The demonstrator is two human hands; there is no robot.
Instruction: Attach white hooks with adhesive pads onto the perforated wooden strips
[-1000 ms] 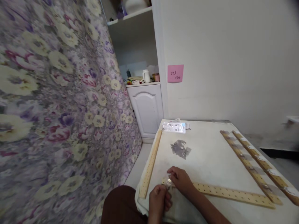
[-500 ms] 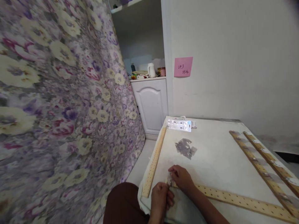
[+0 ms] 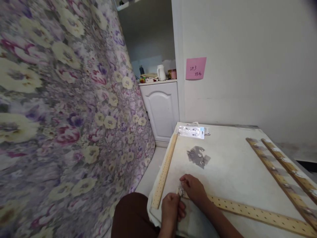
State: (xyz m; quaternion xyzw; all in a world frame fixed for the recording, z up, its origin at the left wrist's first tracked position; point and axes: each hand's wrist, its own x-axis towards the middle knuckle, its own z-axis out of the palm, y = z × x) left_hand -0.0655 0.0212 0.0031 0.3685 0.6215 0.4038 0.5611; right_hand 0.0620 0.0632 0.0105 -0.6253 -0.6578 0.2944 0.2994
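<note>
Near the table's front edge, my left hand (image 3: 170, 208) is closed at the left end of a pale wooden strip with rows of holes (image 3: 247, 209). A small shiny metal piece (image 3: 180, 191) sits at that end, between my two hands. My right hand (image 3: 194, 188) is closed in a pinch just above and right of the metal piece. What its fingertips hold is too small to make out. Beyond my hands lies a loose pile of small grey, see-through packets (image 3: 198, 156).
Another holed strip (image 3: 164, 175) lies along the table's left edge. On the right are two strips (image 3: 274, 170) (image 3: 289, 165) carrying small packets. A clear blister pack (image 3: 190, 132) lies at the back. A floral curtain (image 3: 74, 132) hangs left; a white wall stands behind.
The view has shifted slightly. The shiny metal piece between my hands shows more plainly; both hands keep nearly the same place and grip.
</note>
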